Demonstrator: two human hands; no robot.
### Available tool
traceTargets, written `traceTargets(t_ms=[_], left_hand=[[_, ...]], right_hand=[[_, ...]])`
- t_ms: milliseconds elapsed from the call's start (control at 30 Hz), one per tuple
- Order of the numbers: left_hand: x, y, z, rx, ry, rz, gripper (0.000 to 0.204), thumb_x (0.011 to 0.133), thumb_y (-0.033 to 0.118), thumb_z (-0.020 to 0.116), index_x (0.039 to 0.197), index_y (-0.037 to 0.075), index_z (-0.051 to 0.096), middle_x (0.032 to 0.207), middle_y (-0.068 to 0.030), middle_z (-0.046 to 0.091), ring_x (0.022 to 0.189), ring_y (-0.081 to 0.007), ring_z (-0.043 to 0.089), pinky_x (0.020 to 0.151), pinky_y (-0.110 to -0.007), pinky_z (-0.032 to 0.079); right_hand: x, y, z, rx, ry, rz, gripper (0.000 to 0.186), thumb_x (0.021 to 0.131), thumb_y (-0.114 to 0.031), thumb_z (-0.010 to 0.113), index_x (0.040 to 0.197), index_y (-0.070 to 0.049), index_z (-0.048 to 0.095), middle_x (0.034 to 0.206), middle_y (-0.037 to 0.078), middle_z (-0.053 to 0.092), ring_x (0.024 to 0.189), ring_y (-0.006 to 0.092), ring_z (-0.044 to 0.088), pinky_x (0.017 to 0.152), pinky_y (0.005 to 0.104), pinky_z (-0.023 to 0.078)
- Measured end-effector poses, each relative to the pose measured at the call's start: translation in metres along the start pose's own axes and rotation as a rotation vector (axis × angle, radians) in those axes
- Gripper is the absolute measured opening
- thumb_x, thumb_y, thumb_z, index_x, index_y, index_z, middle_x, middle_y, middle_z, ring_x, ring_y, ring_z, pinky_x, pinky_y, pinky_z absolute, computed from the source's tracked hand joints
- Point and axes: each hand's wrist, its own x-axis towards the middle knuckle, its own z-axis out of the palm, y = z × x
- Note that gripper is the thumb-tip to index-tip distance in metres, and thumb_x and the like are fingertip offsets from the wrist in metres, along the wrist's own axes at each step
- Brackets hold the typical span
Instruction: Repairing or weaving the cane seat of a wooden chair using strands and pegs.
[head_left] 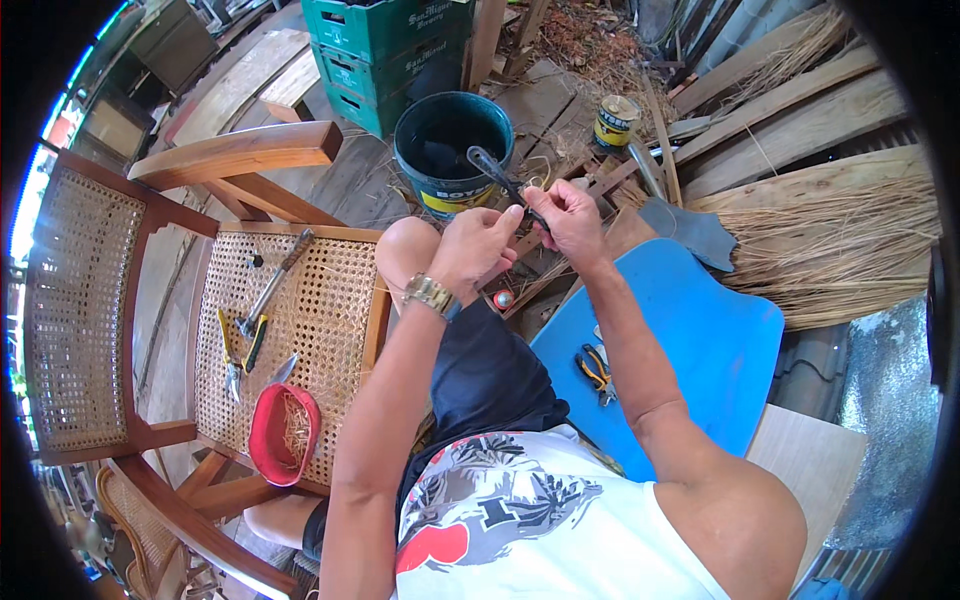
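Above my lap, my right hand (563, 215) grips a slim dark object with a pale, looped upper end (493, 171), perhaps a tool. My left hand (475, 250) is closed just beside it, thumb toward it; what its fingertips hold is too small to make out. To my left, a woven cane chair seat (320, 262) bears a hammer (275, 282), yellow-and-black snips (233, 355), a small blade (283, 369) and a red oval container (268, 435) with straw-like bits in it. At my right, pliers (597, 373) lie on a blue board (710, 350).
Ahead are a dark bucket (420, 160) and stacked green crates (350, 75), with a small paint can (615, 125) beyond my right hand. Planks (760, 95) and bundles of dry strands (840, 250) fill the right side. Another cane chair (140, 520) is at lower left.
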Motion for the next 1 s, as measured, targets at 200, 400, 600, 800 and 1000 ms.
traceTargets(t_ms=[200, 400, 600, 800, 1000], left_hand=[[0.009, -0.023, 0.016, 0.551, 0.231, 0.412, 0.035, 0.098, 0.034, 0.064, 0.087, 0.0, 0.067, 0.068, -0.0141, 0.061, 0.06, -0.026, 0.061, 0.056, -0.039, 0.046], [-0.09, -0.015, -0.024, 0.593, 0.271, 0.498, 0.03, 0.096, 0.021, 0.065, 0.073, 0.002, 0.058, 0.071, -0.018, 0.06, 0.067, -0.0376, 0.061, 0.061, -0.045, 0.045], [-0.286, -0.023, -0.103, 0.69, 0.485, 0.231, 0.018, 0.089, 0.008, 0.073, 0.074, 0.001, 0.064, 0.064, -0.0091, 0.053, 0.058, -0.0247, 0.051, 0.057, -0.036, 0.039], [-0.337, -0.036, -0.139, 0.528, 0.694, 0.006, 0.015, 0.096, 0.014, 0.067, 0.097, -0.001, 0.069, 0.076, -0.0026, 0.061, 0.067, -0.0126, 0.051, 0.061, -0.03, 0.041], [-0.28, 0.038, -0.104, 0.366, 1.038, 0.3, 0.055, 0.105, 0.039, 0.055, 0.147, 0.004, 0.05, 0.131, -0.0103, 0.064, 0.068, -0.0019, 0.047, 0.057, -0.017, 0.034]], right_hand=[[0.01, 0.017, -0.011, 0.079, -0.062, 0.197, 0.034, 0.095, -0.031, 0.074, 0.075, -0.011, 0.055, 0.061, 0.001, 0.058, 0.042, 0.0066, 0.047, 0.036, 0.023, 0.035], [0.05, 0.026, -0.065, 0.255, -0.098, 0.37, 0.026, 0.095, -0.033, 0.073, 0.084, -0.013, 0.06, 0.066, 0.002, 0.058, 0.042, 0.0068, 0.046, 0.034, 0.0211, 0.032], [0.099, 0.021, -0.129, 0.178, -0.042, 0.309, 0.026, 0.096, -0.036, 0.07, 0.088, -0.013, 0.061, 0.066, 0.0, 0.056, 0.042, 0.0063, 0.045, 0.035, 0.0194, 0.03], [0.112, 0.009, -0.127, 0.184, 0.013, 0.217, 0.029, 0.094, -0.035, 0.073, 0.085, -0.011, 0.058, 0.065, 0.002, 0.057, 0.042, 0.0071, 0.047, 0.035, 0.0207, 0.032], [0.056, -0.004, -0.076, -0.057, 0.013, 0.095, 0.036, 0.094, -0.032, 0.075, 0.073, -0.011, 0.054, 0.058, 0.001, 0.056, 0.04, 0.007, 0.047, 0.034, 0.022, 0.033]])
